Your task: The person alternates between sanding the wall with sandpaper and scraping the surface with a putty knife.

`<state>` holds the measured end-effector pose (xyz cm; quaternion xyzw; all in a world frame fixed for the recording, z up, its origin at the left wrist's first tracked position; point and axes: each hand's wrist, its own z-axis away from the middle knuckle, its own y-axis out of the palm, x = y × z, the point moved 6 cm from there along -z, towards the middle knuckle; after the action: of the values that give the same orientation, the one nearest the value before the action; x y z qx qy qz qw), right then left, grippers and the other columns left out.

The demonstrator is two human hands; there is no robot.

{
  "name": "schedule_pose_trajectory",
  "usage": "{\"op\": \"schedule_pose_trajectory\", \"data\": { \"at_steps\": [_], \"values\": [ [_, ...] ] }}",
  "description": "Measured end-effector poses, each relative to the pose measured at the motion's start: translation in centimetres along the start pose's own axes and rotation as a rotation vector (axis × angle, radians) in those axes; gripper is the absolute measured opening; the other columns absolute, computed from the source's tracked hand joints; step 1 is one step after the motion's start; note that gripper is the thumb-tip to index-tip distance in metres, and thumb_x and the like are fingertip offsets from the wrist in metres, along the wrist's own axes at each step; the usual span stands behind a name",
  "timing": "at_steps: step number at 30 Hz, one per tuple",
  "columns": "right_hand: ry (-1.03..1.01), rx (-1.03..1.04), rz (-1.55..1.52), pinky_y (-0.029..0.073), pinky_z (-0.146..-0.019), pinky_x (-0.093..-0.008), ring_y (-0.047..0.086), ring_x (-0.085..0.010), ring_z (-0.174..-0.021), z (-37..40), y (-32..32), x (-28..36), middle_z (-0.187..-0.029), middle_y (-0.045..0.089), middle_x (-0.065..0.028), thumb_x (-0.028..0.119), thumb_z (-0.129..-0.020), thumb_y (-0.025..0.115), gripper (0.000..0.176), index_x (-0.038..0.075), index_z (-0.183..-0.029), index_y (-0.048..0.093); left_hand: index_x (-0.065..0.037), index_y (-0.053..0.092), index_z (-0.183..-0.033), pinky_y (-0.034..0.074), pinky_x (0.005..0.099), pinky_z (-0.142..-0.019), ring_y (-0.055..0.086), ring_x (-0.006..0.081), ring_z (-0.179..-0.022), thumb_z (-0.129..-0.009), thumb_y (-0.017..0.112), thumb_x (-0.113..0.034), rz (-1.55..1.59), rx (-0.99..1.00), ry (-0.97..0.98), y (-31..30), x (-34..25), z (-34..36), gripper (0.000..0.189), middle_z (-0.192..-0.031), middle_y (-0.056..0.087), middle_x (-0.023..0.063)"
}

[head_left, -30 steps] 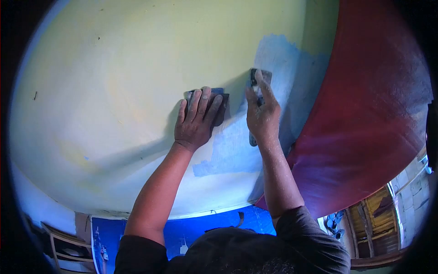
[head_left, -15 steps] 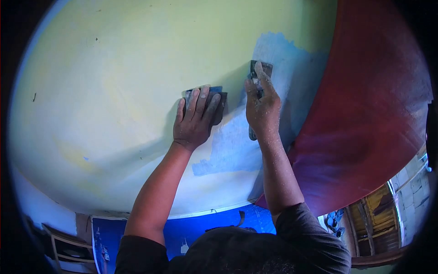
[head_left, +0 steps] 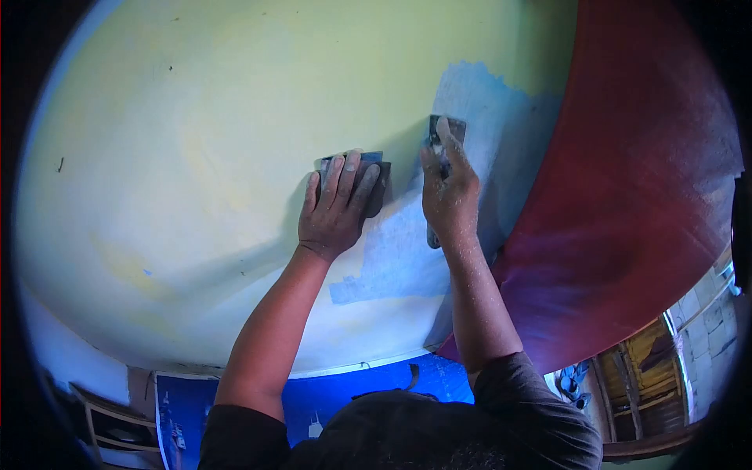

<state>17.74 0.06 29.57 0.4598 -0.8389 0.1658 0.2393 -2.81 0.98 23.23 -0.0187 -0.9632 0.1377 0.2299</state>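
Observation:
My left hand (head_left: pixel 335 211) lies with its fingers over a dark, flat pad with a blue edge (head_left: pixel 381 188), pressed to the pale yellow-green wall (head_left: pixel 235 102). To its right, my right hand (head_left: pixel 452 188) grips a putty knife (head_left: pixel 451 125), one finger stretched along its dark blade. The knife's black handle end shows below the palm. Behind the blade is a pale blue-grey patch (head_left: pixel 478 94) with a ragged upper edge, which runs down toward the lower middle of the wall. White dust speckles my right hand and forearm.
A dark red surface (head_left: pixel 627 196) borders the wall on the right. Below hangs or lies a bright blue sheet (head_left: pixel 352 376). A wooden shelf (head_left: pixel 117 415) stands at lower left, and an opening with wooden boards (head_left: pixel 638 384) shows at lower right.
My right hand and the putty knife have slid slightly down the patch. My left hand with the pad stays almost where it was. The view has shifted a little.

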Motion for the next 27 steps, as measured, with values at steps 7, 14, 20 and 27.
{"op": "schedule_pose_trajectory", "data": {
  "at_steps": [7, 14, 20, 27],
  "values": [
    [0.016, -0.003, -0.018, 0.058, -0.104, -0.0429, 0.073, -0.0406, -0.126, -1.6, -0.1, 0.8, -0.144, 0.069, -0.0295, 0.012, -0.109, 0.067, 0.047, 0.000, -0.154, 0.061, -0.027, 0.055, -0.163, 0.025, 0.0548, -0.131, 0.043, 0.0294, -0.160, -0.106, 0.057, -0.028, 0.042, 0.006, 0.009, 0.4, 0.0, 0.3, 0.057, -0.175, 0.046, 0.0091],
    [-0.004, 0.008, 0.046, 0.058, -0.101, -0.0435, 0.074, -0.0386, -0.124, 0.6, 0.3, -0.2, -0.138, 0.071, -0.0305, 0.013, -0.109, 0.067, 0.047, 0.000, -0.154, 0.061, -0.028, 0.056, -0.162, 0.026, 0.0532, -0.131, 0.046, 0.0271, -0.159, -0.108, 0.054, -0.030, 0.031, -0.009, 0.006, 0.1, 0.1, 0.0, 0.054, -0.173, 0.049, 0.0079],
    [-0.097, -0.065, 0.030, 0.059, -0.091, -0.0402, 0.077, -0.0327, -0.101, -2.4, 0.0, 1.0, -0.126, 0.075, -0.0290, 0.012, -0.109, 0.068, 0.048, 0.000, -0.154, 0.061, -0.029, 0.058, -0.160, 0.024, 0.0509, -0.133, 0.048, 0.0230, -0.158, -0.110, 0.049, -0.030, 0.024, -0.016, -0.009, 0.1, 0.1, 0.0, 0.051, -0.170, 0.053, 0.0050],
    [-0.035, -0.038, 0.025, 0.057, -0.085, -0.0364, 0.071, -0.0245, -0.086, -2.5, -0.1, 1.3, -0.122, 0.077, -0.0286, 0.014, -0.109, 0.069, 0.049, 0.000, -0.155, 0.060, -0.026, 0.056, -0.162, 0.027, 0.0538, -0.130, 0.047, 0.0282, -0.158, -0.108, 0.053, -0.027, 0.062, -0.010, 0.003, -0.3, 0.2, -0.2, 0.053, -0.171, 0.052, 0.0097]
  ]
}}
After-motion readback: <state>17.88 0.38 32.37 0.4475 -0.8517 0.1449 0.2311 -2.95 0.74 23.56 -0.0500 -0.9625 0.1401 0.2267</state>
